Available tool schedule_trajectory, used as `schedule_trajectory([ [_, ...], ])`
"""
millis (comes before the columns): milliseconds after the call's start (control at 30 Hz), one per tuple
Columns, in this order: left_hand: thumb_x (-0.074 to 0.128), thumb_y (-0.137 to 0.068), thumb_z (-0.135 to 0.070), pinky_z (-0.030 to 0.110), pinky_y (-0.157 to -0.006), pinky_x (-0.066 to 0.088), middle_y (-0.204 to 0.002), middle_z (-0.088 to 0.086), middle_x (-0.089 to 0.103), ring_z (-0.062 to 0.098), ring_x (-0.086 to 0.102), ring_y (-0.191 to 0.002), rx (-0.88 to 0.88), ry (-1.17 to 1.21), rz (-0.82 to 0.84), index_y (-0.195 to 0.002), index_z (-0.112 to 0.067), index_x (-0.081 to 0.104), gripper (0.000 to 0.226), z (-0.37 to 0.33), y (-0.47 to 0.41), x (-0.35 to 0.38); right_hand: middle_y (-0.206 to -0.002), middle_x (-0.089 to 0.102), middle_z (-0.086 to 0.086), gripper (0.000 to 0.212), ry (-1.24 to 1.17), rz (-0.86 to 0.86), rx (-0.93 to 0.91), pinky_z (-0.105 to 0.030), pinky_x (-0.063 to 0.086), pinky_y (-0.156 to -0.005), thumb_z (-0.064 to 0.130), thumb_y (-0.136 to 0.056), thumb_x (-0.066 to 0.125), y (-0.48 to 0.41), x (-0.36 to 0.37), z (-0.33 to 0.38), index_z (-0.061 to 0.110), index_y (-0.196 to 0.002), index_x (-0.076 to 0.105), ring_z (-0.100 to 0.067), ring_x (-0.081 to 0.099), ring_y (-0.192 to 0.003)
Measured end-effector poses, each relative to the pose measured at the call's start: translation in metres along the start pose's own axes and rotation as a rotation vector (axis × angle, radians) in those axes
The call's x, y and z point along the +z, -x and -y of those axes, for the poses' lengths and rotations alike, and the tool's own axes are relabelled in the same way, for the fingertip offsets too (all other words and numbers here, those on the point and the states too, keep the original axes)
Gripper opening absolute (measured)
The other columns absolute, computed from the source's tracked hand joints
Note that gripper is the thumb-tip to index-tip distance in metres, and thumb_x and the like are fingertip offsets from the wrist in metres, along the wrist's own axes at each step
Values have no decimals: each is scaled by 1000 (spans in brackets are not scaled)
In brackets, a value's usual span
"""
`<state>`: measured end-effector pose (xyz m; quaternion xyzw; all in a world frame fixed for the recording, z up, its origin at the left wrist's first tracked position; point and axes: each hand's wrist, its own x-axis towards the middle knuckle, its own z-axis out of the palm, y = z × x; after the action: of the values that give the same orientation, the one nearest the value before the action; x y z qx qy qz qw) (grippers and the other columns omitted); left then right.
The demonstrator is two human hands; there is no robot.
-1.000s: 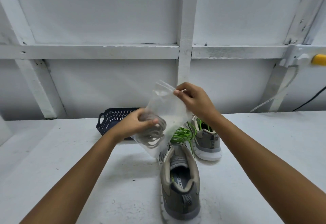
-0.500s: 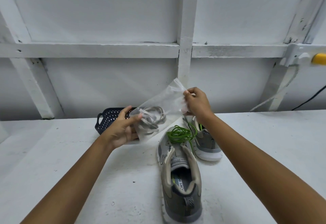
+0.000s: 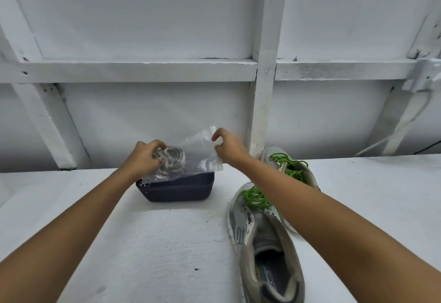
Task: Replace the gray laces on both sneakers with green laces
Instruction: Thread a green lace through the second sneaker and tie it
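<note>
- The clear bag (image 3: 198, 152) hangs over the dark blue basket (image 3: 179, 189). Its lower edge is at the basket's near rim, and I cannot tell whether the two touch.
- Inside the bag, at its 9 o'clock end, the gray laces (image 3: 173, 159) lie coiled in a loose bunch.
- The left hand (image 3: 144, 157) has its grip clamped on that end, fingers curled round film and coil together.
- The right hand (image 3: 230, 151) is at the bag's 3 o'clock edge, by the zip strip. Its finger and thumb are curled and blurred, so I cannot tell whether its grip is on the film or apart.
- The basket stands on the white worktop (image 3: 167, 243) at 12 o'clock, near the wall (image 3: 143, 123). The bag hides what the basket holds.
- At 4 o'clock from the basket lies the near sneaker (image 3: 265, 243), heel toward the camera, with green laces (image 3: 255, 199) bunched at its front.
- At 1 o'clock from it, just beside it, is the far sneaker (image 3: 307, 176), also laced in green and partly behind the right forearm.
</note>
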<state>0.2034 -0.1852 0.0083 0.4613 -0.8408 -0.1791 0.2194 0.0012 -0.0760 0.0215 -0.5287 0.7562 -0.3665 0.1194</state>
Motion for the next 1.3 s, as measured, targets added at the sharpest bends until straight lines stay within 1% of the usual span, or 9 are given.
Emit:
schedule_trajectory([
  [167,49,-91,-22,39,-94,39,-126,9,46,31,48,-113,-15,-474,147,-129,-33,49,39,21,-9,15,-114,61,-12,34,263,116,-43,-33,46,-79,3,-88,44,-9,30,-5,16,-115,60,-31,57,-103],
  [233,43,-94,-25,40,-96,34,-131,5,46,27,41,-120,34,-644,148,-133,-35,45,40,24,-9,20,-117,61,-11,35,396,146,-60,-34,47,-83,6,-89,44,-11,40,-8,18,-118,60,-31,57,-107],
  [467,48,-93,-35,40,-91,31,-122,-1,53,22,39,-119,106,-921,200,-121,-38,56,29,27,-14,31,-116,61,-6,30,810,212,-153,-39,32,-91,9,-87,54,-9,53,-11,17,-114,62,-28,45,-117],
  [667,56,-90,-38,42,-97,30,-125,1,45,24,35,-123,126,-992,225,-117,-41,61,28,29,-17,39,-132,43,-10,34,831,365,-101,-51,25,-104,20,-90,56,-11,60,-12,15,-124,57,-32,33,-126],
  [933,50,-90,-24,40,-92,34,-124,4,50,25,43,-116,108,-787,28,-122,-28,58,33,4,-8,36,-130,51,-7,30,462,257,-145,-47,37,-99,28,-96,47,4,14,-7,21,-117,66,-30,41,-120],
  [1000,50,-91,-25,40,-93,36,-126,5,52,26,45,-116,151,-631,-35,-126,-26,57,35,-14,0,34,-122,62,-8,29,397,261,-143,-35,44,-93,25,-95,49,9,-8,-10,14,-115,68,-27,54,-113],
  [1067,51,-91,-25,39,-92,40,-123,6,54,27,48,-114,223,-417,-59,-125,-24,58,36,-37,10,36,-116,67,-8,29,412,290,-97,-22,41,-80,20,-95,49,17,-31,-17,8,-114,68,-25,59,-107],
  [1167,54,-90,-23,36,-92,43,-115,6,59,24,53,-108,369,-128,23,-120,-19,63,32,-74,29,46,-112,67,-11,29,536,308,-57,-25,39,-75,15,-95,45,31,-55,-31,3,-108,67,-29,59,-107],
  [1300,49,-94,-21,22,-84,36,-114,1,57,16,54,-101,446,24,217,-122,-21,61,31,-118,48,69,-124,62,-4,37,634,332,-25,-24,41,-84,9,-92,40,49,-69,-48,17,-119,65,-24,55,-114],
])
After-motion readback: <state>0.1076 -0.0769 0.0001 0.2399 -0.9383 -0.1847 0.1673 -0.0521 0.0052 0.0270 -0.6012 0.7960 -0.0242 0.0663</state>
